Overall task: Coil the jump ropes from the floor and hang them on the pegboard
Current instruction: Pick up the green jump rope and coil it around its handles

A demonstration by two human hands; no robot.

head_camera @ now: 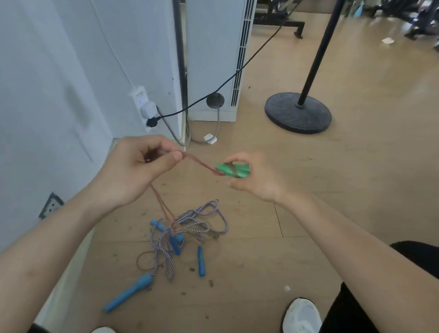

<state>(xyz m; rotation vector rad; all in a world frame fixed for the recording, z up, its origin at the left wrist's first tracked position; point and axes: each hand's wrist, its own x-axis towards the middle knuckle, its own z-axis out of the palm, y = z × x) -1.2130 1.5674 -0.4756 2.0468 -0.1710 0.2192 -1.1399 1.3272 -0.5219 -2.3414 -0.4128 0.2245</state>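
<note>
My right hand [255,176] grips the green handles [233,170] of a reddish-brown jump rope [199,163], with the cord wound over them. My left hand [136,167] pinches that same cord between thumb and fingers; a taut stretch runs between both hands. From my left hand the cord hangs down to the floor. There it meets a tangled pile of blue-and-white striped ropes [192,223] with several blue handles, one long blue handle [128,293] lying nearest me. No pegboard is in view.
A white wall is on the left with a power strip [144,105] and black cable. A white cabinet [215,48] stands behind. A black pole on a round base [298,112] stands on the wooden floor. My white shoes [300,331] are at the bottom.
</note>
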